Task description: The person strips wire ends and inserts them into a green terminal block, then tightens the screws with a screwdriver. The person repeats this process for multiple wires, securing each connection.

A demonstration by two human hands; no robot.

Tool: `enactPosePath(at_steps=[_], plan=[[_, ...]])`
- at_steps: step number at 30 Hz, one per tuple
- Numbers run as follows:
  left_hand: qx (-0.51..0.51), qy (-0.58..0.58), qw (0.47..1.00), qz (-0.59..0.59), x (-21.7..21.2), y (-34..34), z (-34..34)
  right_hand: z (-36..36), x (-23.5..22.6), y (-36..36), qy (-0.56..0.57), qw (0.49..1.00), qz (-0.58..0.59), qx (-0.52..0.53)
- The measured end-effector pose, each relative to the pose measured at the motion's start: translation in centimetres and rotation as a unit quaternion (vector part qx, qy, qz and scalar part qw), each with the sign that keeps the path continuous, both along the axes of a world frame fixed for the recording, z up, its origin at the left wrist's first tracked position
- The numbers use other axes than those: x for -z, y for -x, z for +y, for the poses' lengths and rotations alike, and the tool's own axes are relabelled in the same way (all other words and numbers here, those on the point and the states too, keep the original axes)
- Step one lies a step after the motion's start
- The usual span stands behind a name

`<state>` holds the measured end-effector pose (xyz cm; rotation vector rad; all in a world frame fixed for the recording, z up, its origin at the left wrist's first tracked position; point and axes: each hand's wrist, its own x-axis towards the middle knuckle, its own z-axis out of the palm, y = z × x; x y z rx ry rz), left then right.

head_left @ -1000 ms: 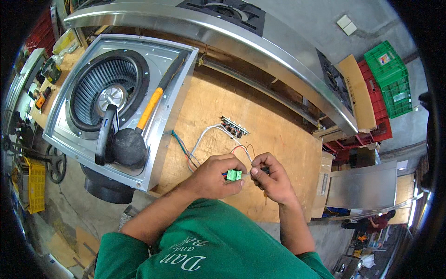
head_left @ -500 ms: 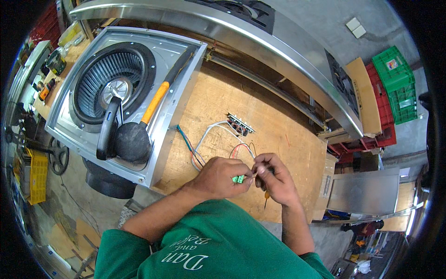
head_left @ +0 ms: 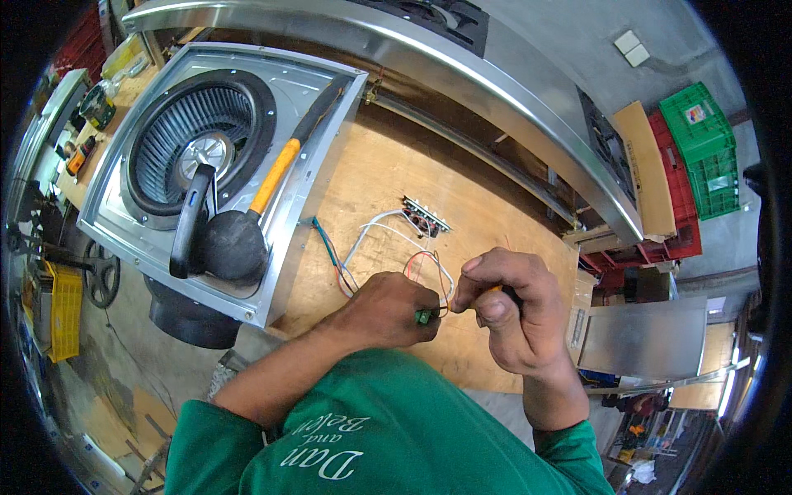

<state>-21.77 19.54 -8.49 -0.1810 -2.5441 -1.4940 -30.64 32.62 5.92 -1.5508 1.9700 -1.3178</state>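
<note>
My left hand (head_left: 384, 313) is closed around a small green terminal connector (head_left: 425, 317), which shows between thumb and fingers. Thin red and white wires (head_left: 444, 272) run up to it from the bench. Just to the right, my right hand (head_left: 524, 313) is curled around a small screwdriver, its yellow-orange handle (head_left: 497, 289) mostly hidden by the fingers. The thin shaft seems to point left at the connector; whether the tip touches it I cannot tell. Beyond the hands, a small dark circuit board (head_left: 426, 216) lies on the wooden bench (head_left: 487, 223) with white wires attached.
On the left stands a metal blower housing (head_left: 289, 223) with a round fan (head_left: 202, 153). A black-headed mallet (head_left: 235, 247) and a black handled object (head_left: 191, 221) rest on it. Teal and other wires (head_left: 330, 247) leave its side. A long stainless unit (head_left: 528, 99) borders the bench's far side.
My right hand has moved right and turned, and the screwdriver has swung from hanging downward to pointing left. The left hand, still gripping the connector, has barely shifted.
</note>
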Motion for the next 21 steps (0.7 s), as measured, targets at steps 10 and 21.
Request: enactPosePath(at_steps=[10,21], plan=[[0.016,-0.023,0.998,-0.054,-1.5,0.3,-0.7,0.8,2.2,0.8,0.016,0.998,-0.049,0.039],[0.028,0.004,1.0,0.004,-0.1,0.6,-0.1,0.3,-0.5,3.5,-0.113,0.982,-0.045,-0.147]])
